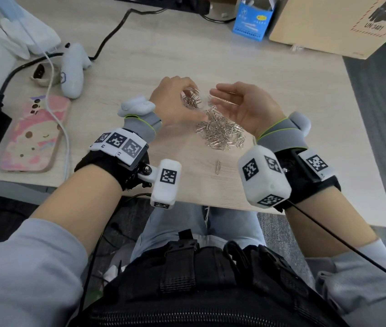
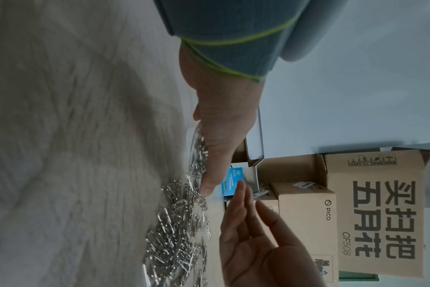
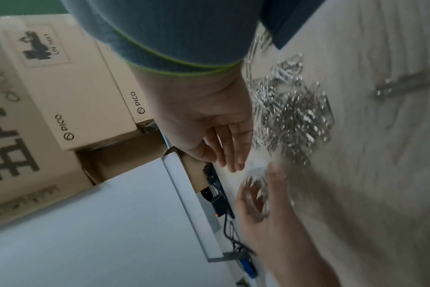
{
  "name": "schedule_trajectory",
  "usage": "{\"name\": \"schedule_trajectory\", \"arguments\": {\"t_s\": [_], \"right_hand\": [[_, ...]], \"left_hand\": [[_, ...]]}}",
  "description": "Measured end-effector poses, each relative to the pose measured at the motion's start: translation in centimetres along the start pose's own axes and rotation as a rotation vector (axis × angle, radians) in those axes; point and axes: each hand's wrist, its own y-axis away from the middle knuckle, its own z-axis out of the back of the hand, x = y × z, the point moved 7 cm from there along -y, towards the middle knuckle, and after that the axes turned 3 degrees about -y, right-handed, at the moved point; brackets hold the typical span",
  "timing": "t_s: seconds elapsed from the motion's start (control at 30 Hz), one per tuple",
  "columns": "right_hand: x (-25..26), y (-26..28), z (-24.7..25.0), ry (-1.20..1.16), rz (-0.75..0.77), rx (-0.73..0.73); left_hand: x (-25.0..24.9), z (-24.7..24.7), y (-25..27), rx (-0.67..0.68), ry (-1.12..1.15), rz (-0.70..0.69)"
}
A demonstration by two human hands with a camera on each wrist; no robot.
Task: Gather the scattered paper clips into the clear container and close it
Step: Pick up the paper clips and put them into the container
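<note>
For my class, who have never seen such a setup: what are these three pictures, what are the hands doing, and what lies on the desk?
A person wears three cameras: one on the head looking down, one on each wrist looking along the hand. The left hand curls around a small clear plastic container already holding some clips. The right hand is open, palm up, holding nothing I can make out. Between them, on the pale wooden desk, lies a pile of silver metal paper clips; one stray clip lies nearer the person. A pink phone lies at the left.
</note>
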Motion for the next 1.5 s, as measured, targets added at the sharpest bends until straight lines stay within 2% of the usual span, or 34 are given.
{"name": "schedule_trajectory", "arguments": {"t_s": [0.1, 0.23, 0.33, 0.47, 0.6, 0.7, 0.8, 0.87, 0.93, 1.03, 1.13, 1.27, 1.33, 1.4, 1.5], "right_hand": [[-0.3, 0.0, 1.4, 0.256, 0.156, -0.116], [-0.5, -0.2, 1.3, 0.779, 0.377, -0.210], [-1.6, -0.5, -0.3, 1.082, 0.458, -0.152], [-2.9, -1.2, -1.9, 1.320, 0.472, -0.031], [-2.4, -1.5, -1.4, 1.269, 0.557, -0.100], [-2.0, -1.4, -0.1, 1.261, 0.564, -0.171], [-1.1, -0.5, 1.2, 1.136, 0.617, -0.222], [-0.5, 0.3, 2.5, 1.056, 0.662, -0.319], [0.0, 0.9, 4.4, 1.020, 0.633, -0.422], [-0.4, 0.6, 7.0, 1.091, 0.455, -0.478], [-1.3, 0.8, 8.1, 1.102, 0.366, -0.422], [-2.5, 1.6, 7.5, 1.165, 0.366, -0.186], [-2.5, 1.7, 7.4, 1.052, 0.419, -0.146], [-2.3, 2.1, 7.3, 0.920, 0.464, -0.166], [-1.8, 2.7, 7.2, 0.794, 0.451, -0.196]], "left_hand": [[0.5, -0.2, 0.4, -0.005, 0.005, -0.009], [1.2, -0.6, 1.0, 0.014, -0.011, -0.006], [1.8, -0.7, 1.4, 0.004, 0.010, 0.016], [2.4, -0.6, 1.7, 0.003, 0.028, 0.030], [2.8, -0.7, 1.9, 0.001, 0.030, 0.021], [2.0, -0.2, 2.0, -0.017, -0.004, 0.004], [-0.2, 0.4, 1.6, -0.082, -0.010, -0.074], [-1.8, 0.5, 0.8, -0.113, 0.019, -0.147], [-3.9, -0.5, 0.1, -0.066, 0.036, -0.211], [-6.9, -3.8, -0.6, 0.116, -0.023, -0.227], [-7.3, -7.1, -1.8, 0.237, -0.160, -0.134], [-5.7, -9.5, -2.2, 0.267, -0.334, -0.030], [-6.0, -9.9, -1.7, 0.272, -0.317, -0.059], [-6.7, -9.7, -1.0, 0.314, -0.270, -0.116], [-7.4, -8.0, 0.5, 0.346, -0.162, -0.173]]}}
